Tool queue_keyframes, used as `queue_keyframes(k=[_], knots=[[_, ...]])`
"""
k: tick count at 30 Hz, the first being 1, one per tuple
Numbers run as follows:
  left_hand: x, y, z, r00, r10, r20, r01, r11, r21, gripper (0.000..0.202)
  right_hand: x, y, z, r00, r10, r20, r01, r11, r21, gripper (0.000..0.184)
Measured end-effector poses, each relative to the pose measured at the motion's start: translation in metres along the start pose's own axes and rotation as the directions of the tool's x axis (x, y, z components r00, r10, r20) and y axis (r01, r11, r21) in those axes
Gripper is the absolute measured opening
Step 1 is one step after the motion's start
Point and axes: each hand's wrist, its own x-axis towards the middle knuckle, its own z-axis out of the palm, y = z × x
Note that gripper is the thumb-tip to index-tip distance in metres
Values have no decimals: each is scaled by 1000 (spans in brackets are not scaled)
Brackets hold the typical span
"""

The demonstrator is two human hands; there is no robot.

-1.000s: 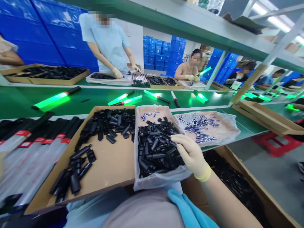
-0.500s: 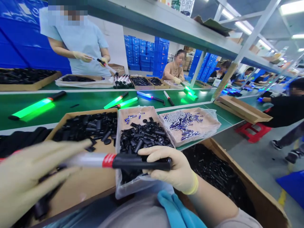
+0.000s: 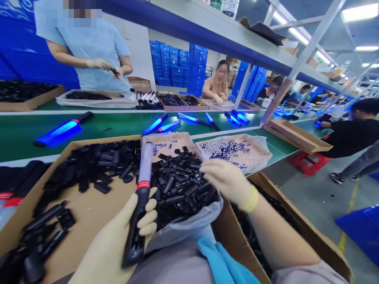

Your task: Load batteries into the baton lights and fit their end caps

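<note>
My gloved left hand [image 3: 124, 228] is wrapped round the black handle of a light baton [image 3: 144, 173]. The baton points up and away from me, with a red band above the handle and a pale, unlit tube. My gloved right hand [image 3: 225, 181] hovers at the right edge of the lined tray [image 3: 204, 221] of black plastic parts [image 3: 180, 177]. Its fingers stretch left over those parts, and I see nothing in them. Just beyond that hand lie small batteries [image 3: 222, 148] in another lined tray [image 3: 260, 152].
A cardboard tray [image 3: 89, 221] with black parts stands at left. Blue-lit batons [image 3: 62, 132] lie on the green belt [image 3: 124, 126]. A big carton [image 3: 310, 236] is at lower right, a shelf [image 3: 189, 27] overhead. Co-workers [image 3: 85, 51] sit or stand across the belt.
The baton has swung from level to upright, and my left hand now grips its handle. My right hand has let go and moved right. Batons on the belt turned from green to blue.
</note>
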Motion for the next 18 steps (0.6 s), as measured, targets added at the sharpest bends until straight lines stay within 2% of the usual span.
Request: queue_keyframes(k=[1,3,4,6,9,11,13,16,18], knots=[[0,0,1,1000,-18,24,18,1000,-4,5,2,26,-6,955,221,197,-191,968,-161,34],[1,-1,2,998,-36,52,37,999,-16,6,9,74,-11,863,368,346,-280,919,-279,23],[2,-2,2,998,-40,54,42,999,-28,8,12,92,-9,817,407,408,-291,903,-317,18],[6,-5,0,998,-35,56,37,999,-33,12,17,116,-2,758,426,493,-277,896,-347,13],[11,-10,-4,997,-34,71,35,999,-5,20,20,126,14,702,424,571,-247,898,-364,22],[12,-12,-6,996,-42,75,40,999,29,28,22,125,20,695,413,588,-235,904,-358,23],[12,-14,-7,997,-33,65,28,997,71,32,25,121,19,710,409,573,-240,906,-349,17],[10,-17,-9,998,34,52,-41,990,134,37,26,100,11,776,412,478,-273,902,-334,8],[11,-19,-10,995,86,46,-91,985,145,42,22,66,4,839,384,386,-283,913,-294,13]])
